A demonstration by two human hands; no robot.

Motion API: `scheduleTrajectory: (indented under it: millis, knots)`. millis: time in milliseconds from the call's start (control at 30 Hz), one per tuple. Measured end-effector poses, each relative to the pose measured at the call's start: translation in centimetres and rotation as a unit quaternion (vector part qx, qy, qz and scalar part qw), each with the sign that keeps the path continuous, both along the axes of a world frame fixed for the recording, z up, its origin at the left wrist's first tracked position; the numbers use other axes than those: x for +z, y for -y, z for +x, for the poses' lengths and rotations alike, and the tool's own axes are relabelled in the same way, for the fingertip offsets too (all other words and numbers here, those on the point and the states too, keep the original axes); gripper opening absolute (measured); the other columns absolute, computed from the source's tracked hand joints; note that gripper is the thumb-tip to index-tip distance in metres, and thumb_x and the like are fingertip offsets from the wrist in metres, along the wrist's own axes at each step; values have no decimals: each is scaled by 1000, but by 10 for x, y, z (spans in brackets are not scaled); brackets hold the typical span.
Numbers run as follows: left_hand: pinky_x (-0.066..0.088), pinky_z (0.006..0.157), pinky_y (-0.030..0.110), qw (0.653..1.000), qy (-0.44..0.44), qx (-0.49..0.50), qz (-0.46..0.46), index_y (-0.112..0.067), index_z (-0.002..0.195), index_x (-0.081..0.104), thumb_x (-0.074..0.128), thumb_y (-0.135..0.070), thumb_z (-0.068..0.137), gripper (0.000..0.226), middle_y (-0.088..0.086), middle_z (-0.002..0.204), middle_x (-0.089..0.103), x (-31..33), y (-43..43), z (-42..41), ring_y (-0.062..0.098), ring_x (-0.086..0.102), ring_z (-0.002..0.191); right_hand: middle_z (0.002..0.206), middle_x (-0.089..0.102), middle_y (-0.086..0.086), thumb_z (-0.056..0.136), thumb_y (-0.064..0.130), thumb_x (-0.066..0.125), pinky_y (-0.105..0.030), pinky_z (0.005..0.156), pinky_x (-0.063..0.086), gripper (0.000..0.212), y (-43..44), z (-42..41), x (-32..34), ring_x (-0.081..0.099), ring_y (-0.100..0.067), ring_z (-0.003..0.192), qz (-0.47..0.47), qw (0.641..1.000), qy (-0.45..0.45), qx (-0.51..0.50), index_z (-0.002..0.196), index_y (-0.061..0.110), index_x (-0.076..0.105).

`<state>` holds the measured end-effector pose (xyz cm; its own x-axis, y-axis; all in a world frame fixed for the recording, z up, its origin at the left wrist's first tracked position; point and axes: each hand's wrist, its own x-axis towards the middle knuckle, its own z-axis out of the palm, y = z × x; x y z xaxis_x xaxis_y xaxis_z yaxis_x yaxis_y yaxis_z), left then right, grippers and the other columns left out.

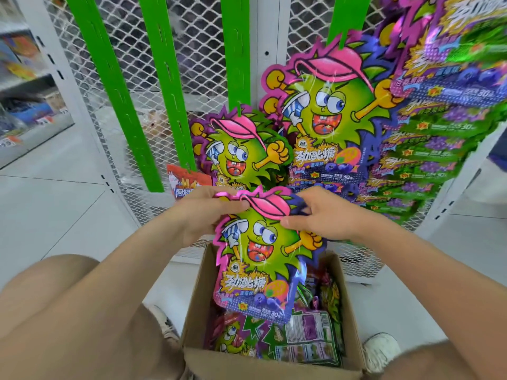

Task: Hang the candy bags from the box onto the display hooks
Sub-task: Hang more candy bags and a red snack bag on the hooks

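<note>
My left hand [208, 212] pinches the top edge of a candy bag [263, 253] near its pink cap, and my right hand [326, 215] grips the same edge from the other side. The bag hangs between them, just above the open cardboard box [197, 297]. Behind it, two hung bags [241, 152] are already on the green display strips [162, 78], and a full row [439, 138] covers the right side. Several loose bags [301, 338] remain in the box, so I judge the task to be well started but not near its end.
</note>
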<state>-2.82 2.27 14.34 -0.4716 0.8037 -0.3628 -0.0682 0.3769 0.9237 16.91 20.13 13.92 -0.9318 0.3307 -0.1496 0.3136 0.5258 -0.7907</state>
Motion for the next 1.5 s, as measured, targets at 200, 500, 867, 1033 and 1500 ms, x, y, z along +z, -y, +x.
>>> scheduleTrajectory:
  millis: [200,500,867,1033,1500]
  knots:
    - [65,84,43,998,-23,59,29,-23,112,75,87,-26,88,27,8,104,82,7,-12,8,23,79,91,55,59,3,100,29,69,-19,51,37,20,-1,-3,6,43,-7,47,-30,990,-56,-123,107,10,73]
    - [58,82,37,885,-426,99,161,-29,91,73,70,-12,83,19,-15,87,75,31,-21,17,4,70,84,63,59,17,90,32,58,-32,60,51,6,21,23,34,54,-2,55,277,915,-199,-214,93,32,63]
    - [51,107,38,869,-399,63,285,-28,119,75,47,-27,103,32,-13,115,76,140,-65,50,6,67,112,99,73,-1,103,16,64,-34,81,48,15,-6,37,121,63,-20,85,401,797,-345,-291,116,16,71]
    - [47,106,17,863,-400,32,306,-19,138,63,51,-12,98,43,-11,130,68,181,-103,62,-1,62,116,98,72,-6,102,22,62,-53,87,52,26,-20,14,160,67,-34,91,422,779,-358,-295,127,19,60]
    - [36,49,21,910,-320,47,258,-21,72,61,60,-21,94,22,-10,60,54,241,-136,65,5,46,49,97,59,8,102,31,57,-36,88,19,25,-46,-5,203,52,-25,108,382,729,-401,-402,127,28,58]
